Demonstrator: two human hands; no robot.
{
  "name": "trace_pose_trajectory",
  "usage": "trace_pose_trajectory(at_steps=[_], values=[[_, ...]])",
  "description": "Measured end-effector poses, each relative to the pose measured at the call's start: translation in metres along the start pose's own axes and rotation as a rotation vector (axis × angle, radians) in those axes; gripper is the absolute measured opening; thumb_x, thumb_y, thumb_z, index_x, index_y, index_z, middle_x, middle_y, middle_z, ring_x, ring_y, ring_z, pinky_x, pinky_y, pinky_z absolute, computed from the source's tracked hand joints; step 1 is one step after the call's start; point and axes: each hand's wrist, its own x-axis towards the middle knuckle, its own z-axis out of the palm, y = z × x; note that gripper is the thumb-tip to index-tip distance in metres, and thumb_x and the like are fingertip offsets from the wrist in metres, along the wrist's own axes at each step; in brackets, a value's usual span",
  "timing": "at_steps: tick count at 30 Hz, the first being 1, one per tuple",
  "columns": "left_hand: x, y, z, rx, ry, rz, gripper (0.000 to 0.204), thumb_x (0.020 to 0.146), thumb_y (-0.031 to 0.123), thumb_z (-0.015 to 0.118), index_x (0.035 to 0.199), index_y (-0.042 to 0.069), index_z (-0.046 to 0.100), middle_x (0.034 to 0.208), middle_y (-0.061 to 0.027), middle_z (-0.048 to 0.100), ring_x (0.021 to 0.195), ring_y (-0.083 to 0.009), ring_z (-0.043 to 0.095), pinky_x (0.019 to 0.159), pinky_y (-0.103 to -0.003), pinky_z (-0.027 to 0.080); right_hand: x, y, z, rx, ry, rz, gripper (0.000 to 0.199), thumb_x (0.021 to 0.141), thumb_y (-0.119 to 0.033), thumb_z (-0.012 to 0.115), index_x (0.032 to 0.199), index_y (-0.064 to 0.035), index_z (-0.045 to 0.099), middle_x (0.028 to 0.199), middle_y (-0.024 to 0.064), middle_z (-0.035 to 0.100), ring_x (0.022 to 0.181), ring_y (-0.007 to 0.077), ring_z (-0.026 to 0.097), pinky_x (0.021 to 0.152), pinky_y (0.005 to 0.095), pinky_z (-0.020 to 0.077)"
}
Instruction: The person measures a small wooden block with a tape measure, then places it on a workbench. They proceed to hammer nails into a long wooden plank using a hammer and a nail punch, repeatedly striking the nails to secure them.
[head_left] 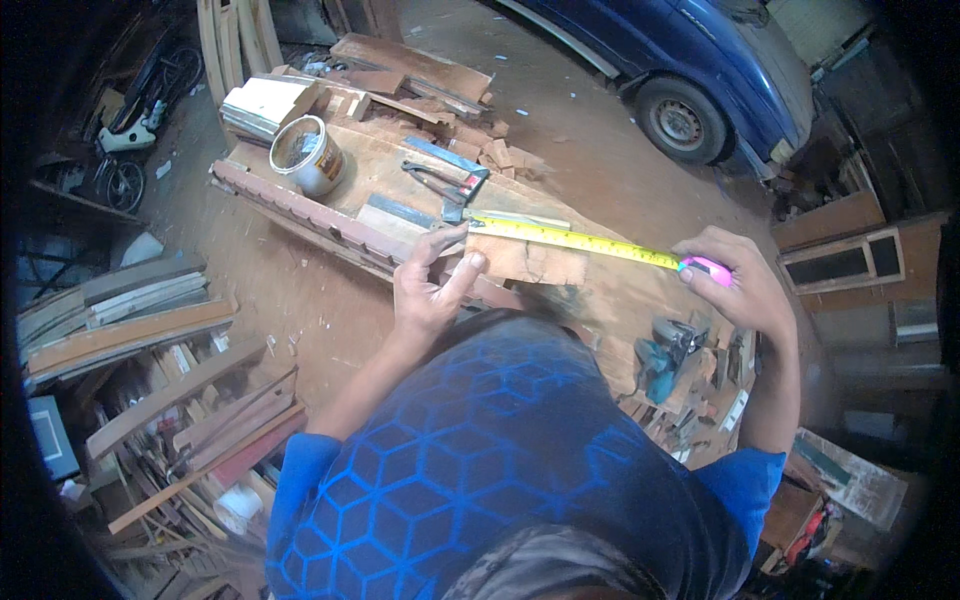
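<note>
In my right hand (735,275) is a tape measure (708,270) with a pink case, its fingers wrapped round it. The yellow tape blade (580,239) is drawn out leftward, along the far edge of a short, rough wooden board (525,260). My left hand (432,285) grips the board's left end, thumb on the near face and forefinger by the tape's end. Whether that finger also pins the tape hook, I cannot tell. Just beyond the tape's left end lies a hand tool with a dark frame and blue parts (445,185).
A white bucket (322,168) stands on the workbench (370,150) at the left, near stacked wood offcuts (420,70). On the bench's right sits a teal power tool (657,370). Timber piles (180,390) cover the left floor. A blue vehicle (700,60) is parked beyond.
</note>
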Motion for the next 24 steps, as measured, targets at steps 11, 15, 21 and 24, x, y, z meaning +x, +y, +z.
trace_pose_trajectory(at_steps=[11, 15, 21, 24], values=[[0.001, 0.017, 0.01, 0.011, -0.004, -0.128, 0.039, 0.095, 0.012, 0.074, 0.128, -0.005, 0.062, 0.116, -0.0161, 0.07, 0.103, -0.0172, 0.066, 0.09, -0.032, 0.054, -0.004, 0.011, 0.001, -0.038, 0.036, -0.021, 0.032, 0.09, -0.028, 0.071, 0.109, -0.0021, 0.074, 0.096, 0.0171, 0.07, 0.091, 0.0352, 0.067, 0.082, 0.0431, 0.0525], [0.001, 0.019, 0.004, -0.016, -0.019, -0.183, 0.037, 0.096, 0.012, 0.073, 0.127, -0.004, 0.062, 0.111, -0.0135, 0.071, 0.094, -0.0158, 0.068, 0.087, -0.03, 0.055, -0.002, 0.014, 0.006, -0.067, 0.044, -0.043, 0.032, 0.088, -0.027, 0.071, 0.108, -0.0022, 0.074, 0.094, 0.0171, 0.069, 0.088, 0.0348, 0.067, 0.08, 0.0429, 0.0521], [0.001, 0.006, 0.002, -0.029, 0.006, -0.107, 0.038, 0.096, 0.017, 0.075, 0.129, 0.002, 0.063, 0.094, -0.0077, 0.075, 0.077, -0.008, 0.065, 0.066, -0.024, 0.053, 0.001, 0.01, 0.007, -0.059, 0.056, -0.053, 0.03, 0.086, -0.024, 0.071, 0.106, -0.0025, 0.073, 0.091, 0.0168, 0.068, 0.085, 0.034, 0.067, 0.076, 0.0424, 0.051], [0.001, 0.008, 0.002, 0.019, 0.02, -0.052, 0.037, 0.096, 0.017, 0.075, 0.128, 0.002, 0.064, 0.097, -0.0082, 0.075, 0.079, -0.0078, 0.065, 0.068, -0.024, 0.053, 0.002, 0.008, 0.007, -0.05, 0.057, -0.058, 0.029, 0.086, -0.024, 0.071, 0.105, -0.0022, 0.073, 0.09, 0.0168, 0.068, 0.085, 0.0339, 0.066, 0.076, 0.0421, 0.051]])
